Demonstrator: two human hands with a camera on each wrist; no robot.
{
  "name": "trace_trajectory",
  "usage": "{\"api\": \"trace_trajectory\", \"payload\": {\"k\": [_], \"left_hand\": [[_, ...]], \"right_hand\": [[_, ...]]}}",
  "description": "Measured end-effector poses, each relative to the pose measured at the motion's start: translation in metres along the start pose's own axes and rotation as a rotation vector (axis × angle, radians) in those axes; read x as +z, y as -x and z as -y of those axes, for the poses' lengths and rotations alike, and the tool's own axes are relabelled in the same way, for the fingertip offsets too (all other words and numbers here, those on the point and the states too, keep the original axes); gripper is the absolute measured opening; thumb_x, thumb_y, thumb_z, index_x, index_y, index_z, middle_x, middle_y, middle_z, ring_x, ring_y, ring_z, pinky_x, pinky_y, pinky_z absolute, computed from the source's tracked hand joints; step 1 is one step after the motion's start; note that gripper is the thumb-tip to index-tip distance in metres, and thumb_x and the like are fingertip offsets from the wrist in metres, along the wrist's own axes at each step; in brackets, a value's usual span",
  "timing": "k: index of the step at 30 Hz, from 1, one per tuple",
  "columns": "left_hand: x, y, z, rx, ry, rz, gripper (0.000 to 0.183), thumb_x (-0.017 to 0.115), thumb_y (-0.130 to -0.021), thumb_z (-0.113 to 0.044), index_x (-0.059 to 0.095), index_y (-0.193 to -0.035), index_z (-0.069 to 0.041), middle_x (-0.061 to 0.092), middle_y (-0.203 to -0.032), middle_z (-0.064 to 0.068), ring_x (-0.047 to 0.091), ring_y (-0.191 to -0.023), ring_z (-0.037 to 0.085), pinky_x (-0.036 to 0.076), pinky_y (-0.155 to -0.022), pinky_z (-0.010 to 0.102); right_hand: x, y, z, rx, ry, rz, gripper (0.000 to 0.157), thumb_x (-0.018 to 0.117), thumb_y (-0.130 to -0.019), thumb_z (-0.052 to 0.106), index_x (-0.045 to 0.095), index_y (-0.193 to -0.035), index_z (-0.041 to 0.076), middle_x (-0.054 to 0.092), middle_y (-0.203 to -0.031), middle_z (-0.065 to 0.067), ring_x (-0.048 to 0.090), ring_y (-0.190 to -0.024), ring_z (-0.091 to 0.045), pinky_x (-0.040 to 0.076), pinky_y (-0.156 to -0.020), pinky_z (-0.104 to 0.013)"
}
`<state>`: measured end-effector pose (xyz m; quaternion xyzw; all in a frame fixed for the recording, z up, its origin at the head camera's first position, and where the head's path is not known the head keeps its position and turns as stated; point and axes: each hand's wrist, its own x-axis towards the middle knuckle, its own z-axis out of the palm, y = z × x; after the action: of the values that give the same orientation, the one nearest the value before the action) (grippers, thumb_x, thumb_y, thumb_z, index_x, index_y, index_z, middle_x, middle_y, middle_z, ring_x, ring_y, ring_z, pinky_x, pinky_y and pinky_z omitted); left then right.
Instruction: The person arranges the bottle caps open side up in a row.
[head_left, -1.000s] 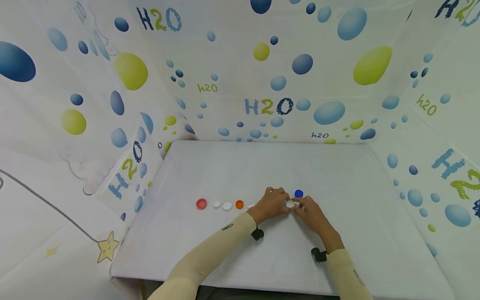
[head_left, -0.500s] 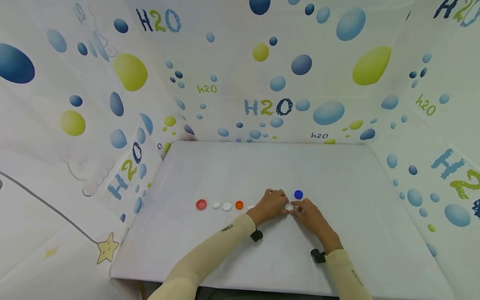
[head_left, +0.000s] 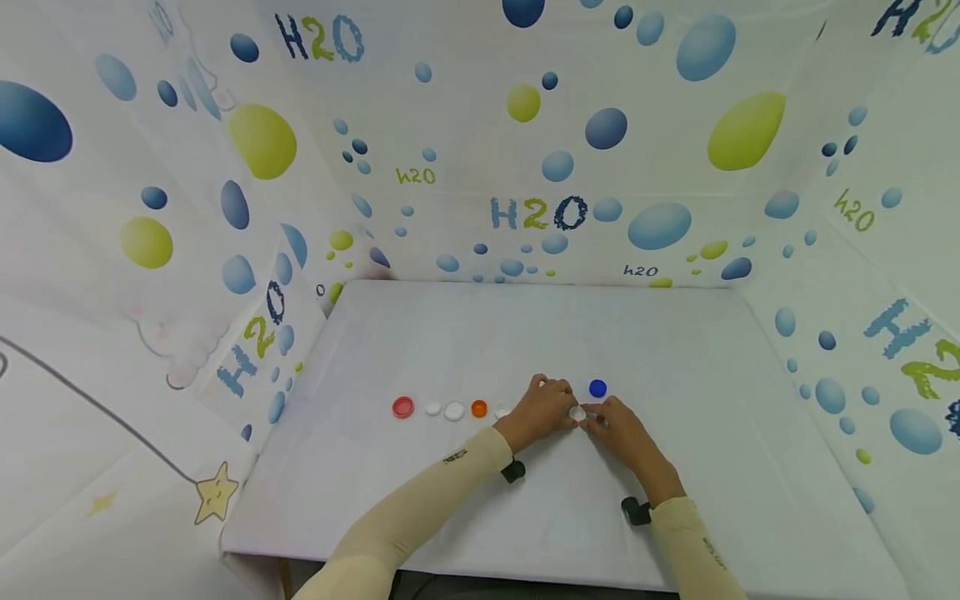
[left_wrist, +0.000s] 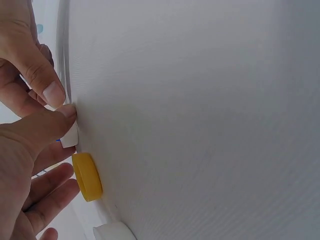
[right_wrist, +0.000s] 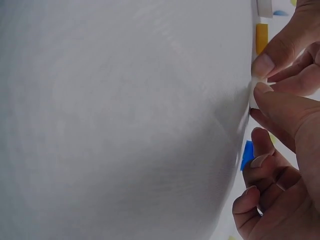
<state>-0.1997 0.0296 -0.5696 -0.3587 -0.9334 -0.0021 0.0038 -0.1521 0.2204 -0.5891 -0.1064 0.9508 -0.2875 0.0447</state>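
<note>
Between the hands, a small white bottle cap [head_left: 577, 413] is on the table. My left hand [head_left: 538, 409] pinches its left side with thumb and finger; my right hand [head_left: 619, 428] pinches it from the right. In the left wrist view the left thumb [left_wrist: 52, 122] presses on the white cap's side. Beside the left hand's other fingers stands a yellow cap [left_wrist: 88, 177], hidden under that hand in the head view. A blue cap [head_left: 597, 388] lies just beyond the right hand; in the right wrist view it shows behind the curled fingers [right_wrist: 262, 145].
Left of the hands, a row holds a red cap [head_left: 402, 407], a small white cap [head_left: 432, 409], a larger white cap [head_left: 453, 412], an orange cap [head_left: 478, 408] and a partly covered white cap [head_left: 501, 412]. A white cloth [head_left: 480, 333] covers the table; printed curtains [head_left: 465, 117] surround it.
Both hands have shifted very slightly toward me and to the left with the white cap between a second ago and half a second ago. Little differs since; the other caps stay put.
</note>
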Motion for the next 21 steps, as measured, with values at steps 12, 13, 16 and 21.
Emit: {"api": "trace_trajectory", "payload": {"k": [12, 13, 16, 21], "left_hand": [[-0.003, 0.003, 0.017, -0.089, 0.260, -0.017, 0.038, 0.058, -0.104, -0.044, 0.073, -0.131, -0.021, 0.070, -0.132, -0.001, 0.061, -0.127, 0.015, 0.043, -0.110, 0.048], [-0.004, 0.003, 0.018, -0.094, 0.288, -0.031, 0.036, 0.058, -0.105, -0.041, 0.073, -0.129, -0.020, 0.070, -0.131, 0.000, 0.062, -0.126, 0.016, 0.043, -0.109, 0.047], [-0.008, 0.002, 0.021, -0.103, 0.348, -0.041, 0.032, 0.059, -0.105, -0.036, 0.074, -0.128, -0.019, 0.070, -0.129, 0.000, 0.062, -0.124, 0.016, 0.043, -0.109, 0.045], [-0.012, -0.002, 0.020, -0.095, 0.340, -0.012, 0.034, 0.061, -0.106, -0.034, 0.070, -0.134, -0.018, 0.068, -0.132, 0.002, 0.062, -0.125, 0.018, 0.043, -0.109, 0.045]], "right_hand": [[-0.012, -0.001, -0.004, 0.000, -0.048, -0.043, 0.037, 0.074, -0.099, 0.016, 0.068, -0.133, 0.001, 0.060, -0.096, -0.009, 0.056, -0.084, -0.020, 0.051, -0.078, -0.038], [-0.014, -0.001, -0.004, 0.005, -0.052, -0.049, 0.037, 0.074, -0.099, 0.016, 0.068, -0.132, 0.001, 0.060, -0.095, -0.010, 0.056, -0.084, -0.021, 0.051, -0.076, -0.037], [-0.021, -0.002, -0.006, 0.033, -0.065, -0.050, 0.038, 0.074, -0.099, 0.016, 0.066, -0.133, 0.000, 0.060, -0.097, -0.011, 0.056, -0.084, -0.022, 0.049, -0.074, -0.036], [-0.027, -0.007, -0.013, 0.077, -0.053, -0.043, 0.040, 0.072, -0.101, 0.020, 0.063, -0.134, 0.000, 0.060, -0.100, -0.013, 0.055, -0.086, -0.024, 0.047, -0.073, -0.035]]}}
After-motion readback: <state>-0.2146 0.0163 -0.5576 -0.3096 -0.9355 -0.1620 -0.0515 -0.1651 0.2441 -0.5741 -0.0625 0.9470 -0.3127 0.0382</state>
